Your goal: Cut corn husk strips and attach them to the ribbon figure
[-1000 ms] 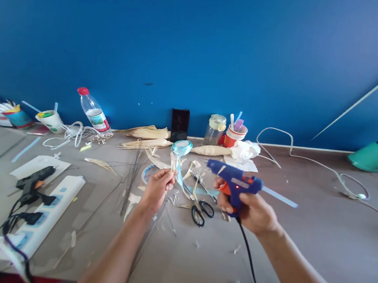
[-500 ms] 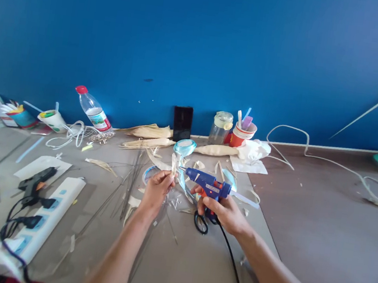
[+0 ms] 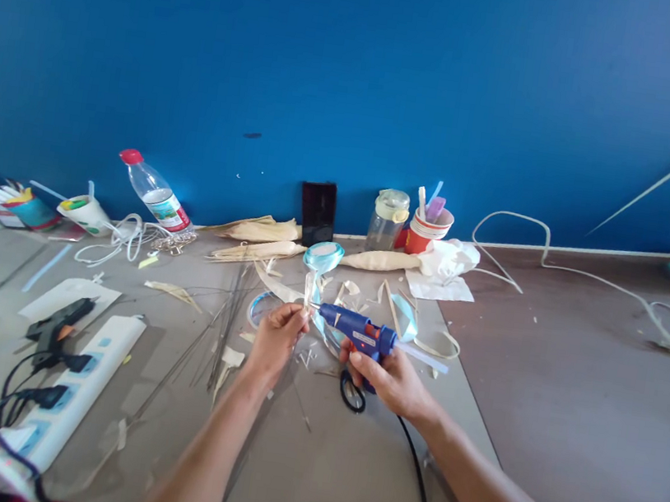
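Observation:
My right hand [image 3: 384,370] is wrapped round a blue hot glue gun [image 3: 355,326], a clear glue stick [image 3: 423,357] poking out of its back end. Its nozzle points left and sits at a small pale strip [image 3: 309,287], perhaps a piece of dried husk. That strip stands upright, pinched between the fingertips of my left hand [image 3: 281,331]. Whether the nozzle touches it I cannot tell. Behind the strip is a roll of light-blue ribbon [image 3: 322,257], its tail hanging down. Black-handled scissors [image 3: 352,393] lie just below the glue gun.
Dried husks [image 3: 257,250], thin wires [image 3: 231,320] and scraps litter the mat. To the left are a white power strip [image 3: 95,383] and a black glue gun [image 3: 59,329]. A bottle [image 3: 156,193], a phone [image 3: 317,214], a jar [image 3: 387,221] and red cups [image 3: 428,232] line the wall.
The glue gun has moved slightly left and down, its nozzle now closer to the pale strip. My left hand keeps its pinch, and the view has shifted a little.

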### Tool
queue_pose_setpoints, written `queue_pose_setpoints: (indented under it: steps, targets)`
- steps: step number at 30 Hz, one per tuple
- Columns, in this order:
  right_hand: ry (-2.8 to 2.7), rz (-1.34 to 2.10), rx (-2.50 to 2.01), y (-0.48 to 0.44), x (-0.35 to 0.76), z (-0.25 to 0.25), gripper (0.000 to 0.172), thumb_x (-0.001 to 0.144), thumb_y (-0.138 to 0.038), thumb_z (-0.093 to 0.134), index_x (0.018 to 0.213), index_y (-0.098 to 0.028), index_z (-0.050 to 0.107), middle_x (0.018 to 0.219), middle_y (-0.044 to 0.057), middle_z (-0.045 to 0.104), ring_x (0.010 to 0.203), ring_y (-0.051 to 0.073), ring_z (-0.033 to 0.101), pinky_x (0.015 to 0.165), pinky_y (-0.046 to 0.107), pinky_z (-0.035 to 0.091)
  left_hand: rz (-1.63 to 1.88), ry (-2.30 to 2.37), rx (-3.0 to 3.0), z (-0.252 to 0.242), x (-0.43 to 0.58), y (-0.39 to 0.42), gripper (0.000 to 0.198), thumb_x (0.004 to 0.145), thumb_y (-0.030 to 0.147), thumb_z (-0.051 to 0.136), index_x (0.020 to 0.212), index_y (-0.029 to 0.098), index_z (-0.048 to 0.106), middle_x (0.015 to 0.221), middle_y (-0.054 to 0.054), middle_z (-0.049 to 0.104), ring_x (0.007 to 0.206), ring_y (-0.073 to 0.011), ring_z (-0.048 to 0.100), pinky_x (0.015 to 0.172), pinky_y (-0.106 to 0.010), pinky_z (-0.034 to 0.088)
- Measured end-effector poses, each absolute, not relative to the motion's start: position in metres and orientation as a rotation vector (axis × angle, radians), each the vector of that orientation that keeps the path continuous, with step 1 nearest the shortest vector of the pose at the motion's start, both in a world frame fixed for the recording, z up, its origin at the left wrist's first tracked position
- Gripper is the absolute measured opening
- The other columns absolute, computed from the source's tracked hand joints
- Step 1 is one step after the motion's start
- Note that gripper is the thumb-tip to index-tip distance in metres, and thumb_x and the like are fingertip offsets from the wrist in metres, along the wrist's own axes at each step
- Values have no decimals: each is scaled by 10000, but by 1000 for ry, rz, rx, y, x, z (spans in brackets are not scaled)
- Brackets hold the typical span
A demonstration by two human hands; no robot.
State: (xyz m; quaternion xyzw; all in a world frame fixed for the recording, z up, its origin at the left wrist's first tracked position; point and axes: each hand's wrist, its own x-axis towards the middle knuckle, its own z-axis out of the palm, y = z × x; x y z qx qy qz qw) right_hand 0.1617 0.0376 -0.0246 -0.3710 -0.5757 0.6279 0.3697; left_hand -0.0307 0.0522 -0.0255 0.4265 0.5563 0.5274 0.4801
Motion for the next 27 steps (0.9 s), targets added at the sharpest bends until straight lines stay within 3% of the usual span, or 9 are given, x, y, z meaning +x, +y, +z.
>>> queue_pose_setpoints:
  steps: [9, 27]
  targets:
    - [-1574, 1538, -1076, 37, 162, -29, 415, 809, -509, 531, 967, -131, 602, 701, 27, 578, 572, 122, 508, 555, 263, 429, 1290, 1336, 1025, -22, -27, 51, 176, 745, 287, 597, 636, 154, 563, 551, 48, 476, 489, -57, 350, 483, -195, 256]
    - [-1733, 1356, -1154, 36, 161, -34, 307, 851, -445, 486, 886, -154, 577, 634, 7, 563, 561, 127, 519, 525, 246, 418, 1296, 1320, 1015, -24, -29, 52, 184, 749, 286, 596, 626, 153, 559, 569, 37, 486, 488, -59, 349, 473, -200, 244]
